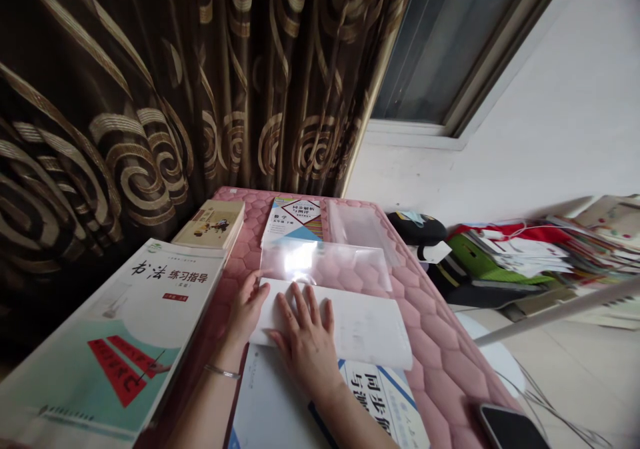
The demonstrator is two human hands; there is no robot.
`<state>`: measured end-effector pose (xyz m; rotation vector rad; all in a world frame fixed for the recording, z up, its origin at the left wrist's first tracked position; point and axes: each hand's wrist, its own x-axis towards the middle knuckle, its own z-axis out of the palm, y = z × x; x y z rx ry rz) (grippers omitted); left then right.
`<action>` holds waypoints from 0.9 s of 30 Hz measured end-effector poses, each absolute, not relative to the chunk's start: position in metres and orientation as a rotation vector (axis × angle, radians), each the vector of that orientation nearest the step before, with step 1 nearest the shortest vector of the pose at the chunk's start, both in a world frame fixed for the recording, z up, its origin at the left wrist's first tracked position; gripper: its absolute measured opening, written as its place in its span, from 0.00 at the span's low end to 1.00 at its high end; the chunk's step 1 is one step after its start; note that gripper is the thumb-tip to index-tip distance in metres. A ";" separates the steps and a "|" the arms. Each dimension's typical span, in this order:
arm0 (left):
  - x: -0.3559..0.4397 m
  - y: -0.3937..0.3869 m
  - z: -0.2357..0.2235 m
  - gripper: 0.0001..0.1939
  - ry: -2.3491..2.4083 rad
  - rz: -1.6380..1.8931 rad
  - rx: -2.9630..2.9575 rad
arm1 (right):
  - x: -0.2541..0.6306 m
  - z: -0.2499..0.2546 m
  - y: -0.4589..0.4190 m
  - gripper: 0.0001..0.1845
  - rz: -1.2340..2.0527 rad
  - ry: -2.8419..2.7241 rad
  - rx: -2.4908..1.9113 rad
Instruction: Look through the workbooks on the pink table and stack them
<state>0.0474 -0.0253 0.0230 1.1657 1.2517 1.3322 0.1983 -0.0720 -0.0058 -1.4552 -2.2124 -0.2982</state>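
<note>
A clear plastic book cover [350, 266] lies across the middle of the padded table and catches a bright glare. Over its near part is a white page or inner flap [370, 322]. Beneath that, toward me, a workbook [380, 396] shows a blue-and-white cover with large dark characters. My right hand [307, 332] presses flat on the white page, fingers spread. At the page's left edge my left hand [250, 306] has its thumb and fingers closed on the border of the plastic cover, the fingertips partly hidden. A bracelet is on the left wrist.
A calligraphy book [150, 329] lies at left, with a tan book [213, 226] behind it. A maths workbook [295, 219] and another clear cover [357, 226] lie at the far end. A phone [510, 426] rests at lower right. Papers [525, 252] are piled beyond the table [440, 342].
</note>
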 end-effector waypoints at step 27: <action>0.043 -0.019 0.020 0.30 1.338 1.357 1.231 | 0.334 0.013 -0.034 0.38 0.245 -1.412 -1.785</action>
